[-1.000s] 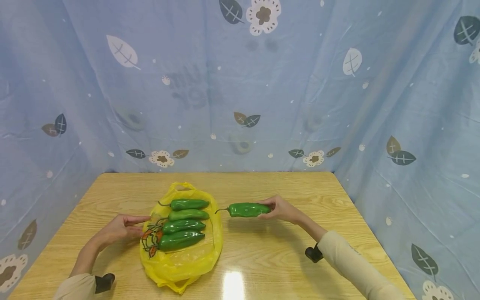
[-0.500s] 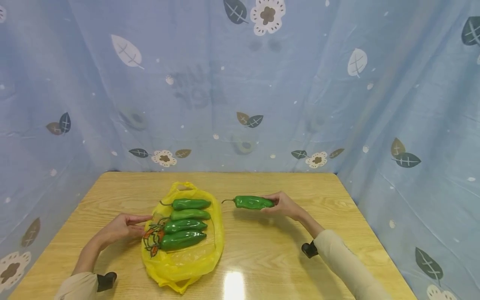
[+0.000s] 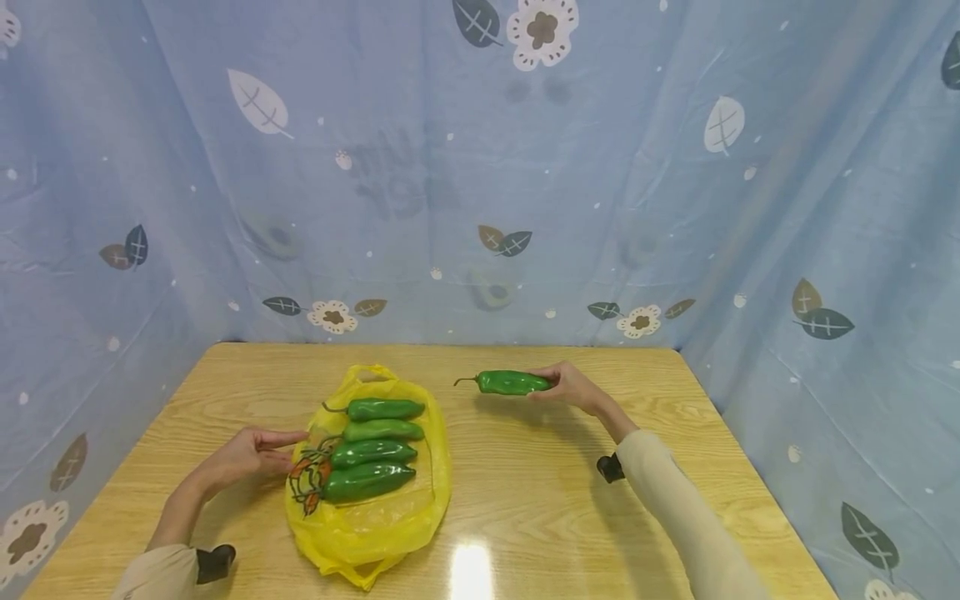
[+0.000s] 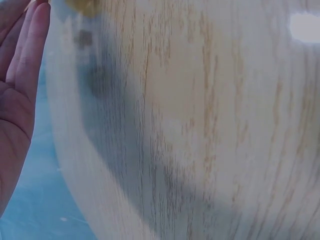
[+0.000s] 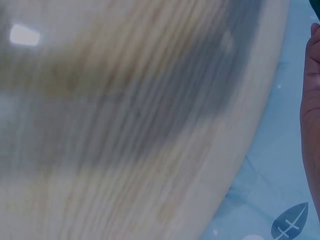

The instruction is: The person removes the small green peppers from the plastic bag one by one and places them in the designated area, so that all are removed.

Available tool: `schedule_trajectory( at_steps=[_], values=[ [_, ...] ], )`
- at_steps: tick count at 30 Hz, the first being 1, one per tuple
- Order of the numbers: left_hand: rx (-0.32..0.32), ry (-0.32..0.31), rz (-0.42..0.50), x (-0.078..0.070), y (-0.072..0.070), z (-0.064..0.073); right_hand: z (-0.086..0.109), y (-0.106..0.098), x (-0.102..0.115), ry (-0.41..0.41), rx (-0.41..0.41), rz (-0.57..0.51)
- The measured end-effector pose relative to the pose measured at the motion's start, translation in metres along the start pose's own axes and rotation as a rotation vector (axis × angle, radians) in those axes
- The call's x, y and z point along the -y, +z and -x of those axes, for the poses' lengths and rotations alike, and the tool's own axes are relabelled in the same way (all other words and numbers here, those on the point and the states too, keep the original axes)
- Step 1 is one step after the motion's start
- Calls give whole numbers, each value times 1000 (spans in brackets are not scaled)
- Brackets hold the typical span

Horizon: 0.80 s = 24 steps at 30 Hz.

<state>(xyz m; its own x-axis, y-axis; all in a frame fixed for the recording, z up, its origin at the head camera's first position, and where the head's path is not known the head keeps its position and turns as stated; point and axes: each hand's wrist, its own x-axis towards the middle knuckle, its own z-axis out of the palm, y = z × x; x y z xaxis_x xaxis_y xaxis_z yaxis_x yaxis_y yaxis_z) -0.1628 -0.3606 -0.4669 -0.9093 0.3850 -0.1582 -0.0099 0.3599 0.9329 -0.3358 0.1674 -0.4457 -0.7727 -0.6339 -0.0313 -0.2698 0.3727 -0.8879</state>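
Toward the far right part of the desk (image 3: 525, 500), right hand (image 3: 572, 386) holds one green pepper (image 3: 513, 382) by its blunt end, fingers curled round it, stem pointing left. Whether it rests on the wood or sits just above it, can't tell.

Risks, as I read it:
- Pepper skin looks glossy. An end-only hold leaves most of the length cantilevered, so it could pivot or slip out and roll on the smooth top.
- Desk surface is glossy too, bright glare patch near the front edge, so low friction is likely. A dropped pepper may travel toward the far edge.
- Yellow bag (image 3: 375, 525) lies flat left of centre with four peppers (image 3: 371, 454) stacked in a row on it, nothing containing them. A nudge to the thin plastic could shift the row or roll one off.
- Left hand (image 3: 251, 454) lies flat, fingers straight, holding nothing, fingertips just beside the bag's left edge and the pepper stems. A sleeve or finger snag there would drag the bag.

Surface: light wood grain, rounded corners; wrist views show only blurred wood and a hand edge each.

Room: blue curtain (image 3: 480, 167) with leaf and flower print, closing in the desk at back and both sides.
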Motion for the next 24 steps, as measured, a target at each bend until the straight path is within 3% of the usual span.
schedule_trajectory(
  at_steps=[6, 11, 24],
  values=[
    [9, 17, 6, 2, 0, -1, -12, -13, 1, 65, -41, 24],
    [12, 8, 24, 2, 0, 0, -20, -20, 2, 74, -54, 51],
    [7, -4, 44, 4, 0, -1, -34, -13, -16, 55, -26, -29]
  ],
)
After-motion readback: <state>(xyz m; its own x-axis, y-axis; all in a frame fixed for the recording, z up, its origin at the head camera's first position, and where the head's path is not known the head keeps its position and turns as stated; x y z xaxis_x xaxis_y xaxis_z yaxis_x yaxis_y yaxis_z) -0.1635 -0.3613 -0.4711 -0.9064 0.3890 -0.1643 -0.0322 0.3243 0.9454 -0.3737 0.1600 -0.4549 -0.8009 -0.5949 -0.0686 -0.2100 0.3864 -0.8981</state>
